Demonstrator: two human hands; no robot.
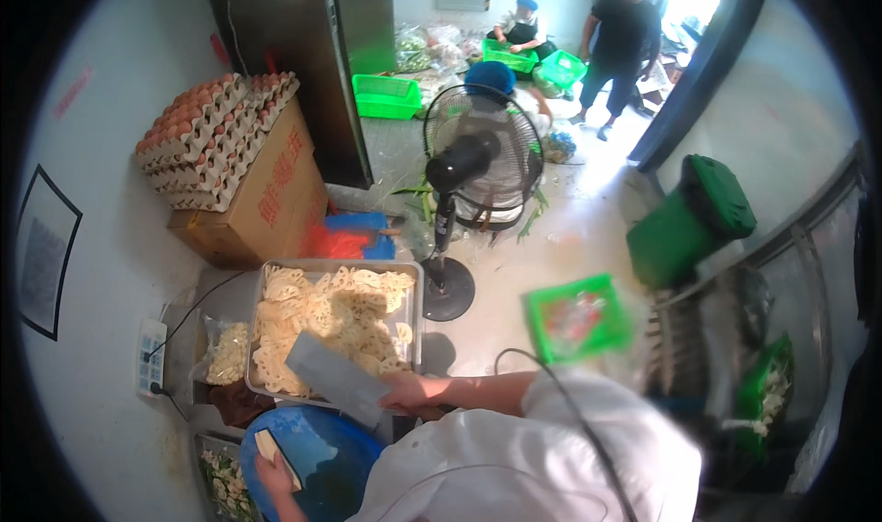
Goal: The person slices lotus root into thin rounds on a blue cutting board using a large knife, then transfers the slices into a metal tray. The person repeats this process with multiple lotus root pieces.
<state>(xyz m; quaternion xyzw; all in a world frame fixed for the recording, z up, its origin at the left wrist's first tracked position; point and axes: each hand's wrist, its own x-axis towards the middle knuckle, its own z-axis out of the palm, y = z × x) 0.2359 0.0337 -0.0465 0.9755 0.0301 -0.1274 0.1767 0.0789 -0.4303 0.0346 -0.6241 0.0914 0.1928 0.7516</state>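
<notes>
My right hand (410, 391) is closed round the handle end of a cleaver (335, 372). The cleaver's broad grey blade lies flat over the near edge of a metal tray (419, 324) full of lotus root slices (303, 315). My left hand (276, 482) grips a pale oblong piece (277, 458) above a blue round tub (344, 439); whether it is wood or food I cannot tell. The tub's right side is hidden behind my white clothing.
A black standing fan (447, 288) stands beyond the tray. Egg trays (207, 136) are stacked on a cardboard box (266, 191). A green basket (579, 320) and green bin (684, 223) are on the right. Several people (625, 49) are at the back.
</notes>
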